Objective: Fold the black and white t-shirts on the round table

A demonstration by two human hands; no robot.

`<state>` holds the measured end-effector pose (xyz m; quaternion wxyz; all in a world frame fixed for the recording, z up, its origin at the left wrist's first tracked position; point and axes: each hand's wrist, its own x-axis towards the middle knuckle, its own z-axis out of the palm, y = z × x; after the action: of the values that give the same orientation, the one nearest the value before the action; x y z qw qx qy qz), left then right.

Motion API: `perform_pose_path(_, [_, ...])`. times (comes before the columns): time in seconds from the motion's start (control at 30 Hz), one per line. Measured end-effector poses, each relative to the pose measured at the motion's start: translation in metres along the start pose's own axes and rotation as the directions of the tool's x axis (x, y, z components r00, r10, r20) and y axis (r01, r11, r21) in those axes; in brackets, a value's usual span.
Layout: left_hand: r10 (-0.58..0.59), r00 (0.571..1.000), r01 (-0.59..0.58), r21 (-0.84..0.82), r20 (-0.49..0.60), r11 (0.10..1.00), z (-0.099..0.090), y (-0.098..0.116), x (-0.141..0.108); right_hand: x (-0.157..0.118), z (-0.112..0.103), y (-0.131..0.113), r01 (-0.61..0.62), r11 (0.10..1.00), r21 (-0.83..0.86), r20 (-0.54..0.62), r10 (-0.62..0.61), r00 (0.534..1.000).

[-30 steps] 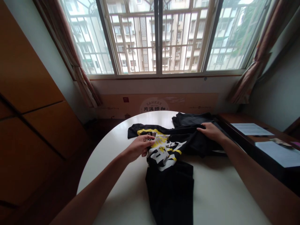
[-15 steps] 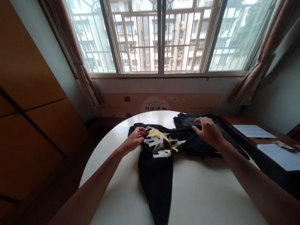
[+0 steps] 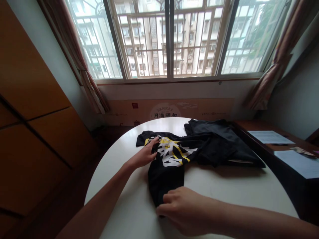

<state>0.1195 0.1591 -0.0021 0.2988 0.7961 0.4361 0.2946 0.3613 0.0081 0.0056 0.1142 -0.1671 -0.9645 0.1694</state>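
A black T-shirt [image 3: 166, 179] with a large white and yellow print lies spread on the round white table [image 3: 231, 189]. It is bunched and folded, so its outline is uneven. My left hand [image 3: 143, 154] rests on the shirt's left side near the print, fingers lying over the cloth. My right hand [image 3: 183, 210] is at the lower end of the shirt, near the table's front, with its thumb and fingers closed around the hem. The part of the shirt beneath my right hand is hidden.
A wooden desk [image 3: 259, 132] with white papers [image 3: 270, 137] stands to the right of the table. An orange wooden wardrobe [image 3: 32, 86] fills the left side. A barred window with curtains and a printed board sits beyond the table.
My right hand has moved from the far right of the shirt to its lower hem. The lower part of the shirt now ends higher on the table. My left hand has stayed near the print.
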Motion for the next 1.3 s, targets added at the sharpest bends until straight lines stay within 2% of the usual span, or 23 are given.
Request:
perform_pose_path(0.07, [-0.016, 0.999, 0.013, -0.071, -0.051, 0.997, 0.001, -0.002, 0.003, 0.000, -0.015, 0.007, -0.071, 0.946, 0.317, -0.117, 0.113, 0.987])
perform_pose_path(0.1, [-0.032, 0.997, 0.024, -0.116, -0.074, 0.993, 0.001, -0.002, 0.004, -0.001, -0.025, 0.011, -0.088, 0.871, 0.483, -0.189, 0.202, 0.961])
perform_pose_path(0.17, [-0.066, 0.990, 0.040, -0.199, -0.125, 0.979, -0.001, 0.001, 0.005, -0.006, -0.048, 0.017, -0.011, 0.651, 0.759, -0.307, 0.374, 0.875])
perform_pose_path(0.23, [-0.059, 0.983, 0.017, -0.230, -0.175, 0.973, -0.003, 0.012, 0.004, -0.013, -0.071, 0.026, 0.174, 0.394, 0.902, -0.362, 0.475, 0.802])
perform_pose_path(0.27, [-0.030, 0.981, -0.012, -0.213, -0.194, 0.977, -0.003, 0.020, 0.003, -0.017, -0.082, 0.032, 0.235, 0.296, 0.926, -0.362, 0.515, 0.777])
perform_pose_path(0.33, [0.071, 0.965, -0.099, -0.101, -0.251, 0.990, 0.000, 0.041, -0.003, -0.026, -0.099, 0.045, 0.313, 0.219, 0.924, -0.382, 0.573, 0.725])
perform_pose_path(0.43, [0.258, 0.887, -0.210, 0.164, -0.383, 0.964, 0.017, 0.077, -0.016, -0.036, -0.113, 0.062, 0.380, 0.235, 0.894, -0.440, 0.618, 0.652])
perform_pose_path(0.47, [0.312, 0.867, -0.233, 0.237, -0.390, 0.943, 0.025, 0.088, -0.020, -0.038, -0.115, 0.066, 0.395, 0.235, 0.888, -0.449, 0.625, 0.639])
perform_pose_path(0.5, [0.348, 0.867, -0.251, 0.289, -0.357, 0.924, 0.035, 0.096, -0.024, -0.039, -0.116, 0.068, 0.401, 0.227, 0.888, -0.448, 0.628, 0.636])
perform_pose_path(0.57, [0.365, 0.902, -0.274, 0.351, -0.229, 0.895, 0.056, 0.105, -0.029, -0.041, -0.117, 0.067, 0.399, 0.204, 0.894, -0.434, 0.617, 0.657])
perform_pose_path(0.63, [0.321, 0.936, -0.246, 0.383, -0.145, 0.891, 0.074, 0.103, -0.030, -0.041, -0.116, 0.063, 0.391, 0.188, 0.901, -0.423, 0.579, 0.697])
perform_pose_path(0.7, [0.271, 0.947, -0.189, 0.386, -0.171, 0.903, 0.086, 0.095, -0.027, -0.040, -0.115, 0.058, 0.369, 0.169, 0.914, -0.401, 0.516, 0.757])
perform_pose_path(0.77, [0.242, 0.946, -0.148, 0.375, -0.217, 0.915, 0.088, 0.085, -0.020, -0.041, -0.116, 0.055, 0.341, 0.151, 0.928, -0.372, 0.447, 0.813])
perform_pose_path(0.87, [0.170, 0.973, -0.112, 0.319, -0.158, 0.941, 0.075, 0.080, -0.013, -0.047, -0.124, 0.059, 0.302, 0.176, 0.937, -0.348, 0.402, 0.847])
perform_pose_path(0.97, [0.077, 0.990, -0.050, 0.211, -0.119, 0.976, 0.041, 0.090, -0.015, -0.063, -0.137, 0.073, 0.221, 0.282, 0.934, -0.323, 0.396, 0.860])
perform_pose_path(1.07, [0.079, 0.968, -0.086, -0.019, -0.240, 0.996, -0.004, 0.111, -0.029, -0.081, -0.144, 0.086, 0.024, 0.353, 0.935, -0.151, 0.336, 0.930])
perform_pose_path(1.1, [0.058, 0.965, -0.095, -0.135, -0.255, 0.986, -0.019, 0.118, -0.035, -0.084, -0.145, 0.087, -0.049, 0.362, 0.931, -0.071, 0.309, 0.948])
perform_pose_path(1.13, [0.021, 0.978, -0.074, -0.251, -0.207, 0.965, -0.032, 0.126, -0.040, -0.086, -0.144, 0.086, -0.112, 0.375, 0.920, 0.007, 0.271, 0.962])
perform_pose_path(1.2, [-0.029, 0.999, 0.042, -0.370, 0.040, 0.928, -0.052, 0.138, -0.048, -0.083, -0.143, 0.075, -0.195, 0.475, 0.858, 0.143, 0.142, 0.979])
perform_pose_path(1.23, [-0.045, 0.977, 0.119, -0.360, 0.209, 0.925, -0.057, 0.142, -0.051, -0.078, -0.143, 0.067, -0.206, 0.560, 0.803, 0.211, 0.056, 0.976])
perform_pose_path(1.27, [-0.055, 0.921, 0.186, -0.311, 0.386, 0.932, -0.060, 0.145, -0.052, -0.073, -0.143, 0.058, -0.201, 0.644, 0.738, 0.287, -0.029, 0.958])
perform_pose_path(1.3, [-0.065, 0.833, 0.234, -0.243, 0.549, 0.941, -0.060, 0.147, -0.052, -0.067, -0.143, 0.049, -0.188, 0.712, 0.676, 0.358, -0.095, 0.929])
